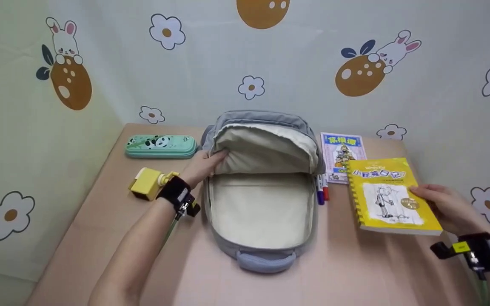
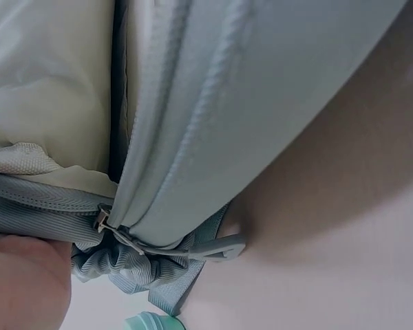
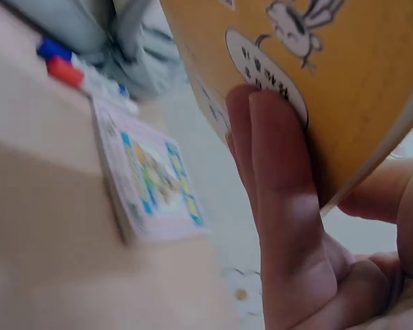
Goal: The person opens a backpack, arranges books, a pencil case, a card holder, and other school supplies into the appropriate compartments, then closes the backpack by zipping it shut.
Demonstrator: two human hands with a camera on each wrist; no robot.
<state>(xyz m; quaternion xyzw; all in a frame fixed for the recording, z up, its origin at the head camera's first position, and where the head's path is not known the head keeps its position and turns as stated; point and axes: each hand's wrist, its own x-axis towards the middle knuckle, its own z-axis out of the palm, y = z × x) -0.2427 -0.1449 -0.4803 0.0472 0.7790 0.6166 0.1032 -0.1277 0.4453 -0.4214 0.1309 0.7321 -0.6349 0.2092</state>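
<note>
A grey backpack [image 1: 262, 263] lies unzipped on the table, its cream lining showing. My left hand [image 1: 200, 168] grips the left edge of its raised front flap [image 1: 266, 148], the thumb on the lining side. The left wrist view shows part of that hand [image 2: 24, 282] beside the zipper pull [image 2: 217, 247]. On the right, my right hand [image 1: 451, 208] holds a yellow book [image 1: 368, 204] by its right edge, tilted above the table. In the right wrist view, fingers [image 3: 286, 165] lie against the book's cover [image 3: 372, 82], with the thumb on its other side.
Left of the backpack are a green panda pencil case [image 1: 162, 146] and a small yellow object [image 1: 147, 182], partly behind the left wrist. On the right lie a pink-bordered book [image 1: 334, 148] and purple and red markers [image 1: 320, 195]. A printed curtain [image 1: 202, 63] stands behind the table.
</note>
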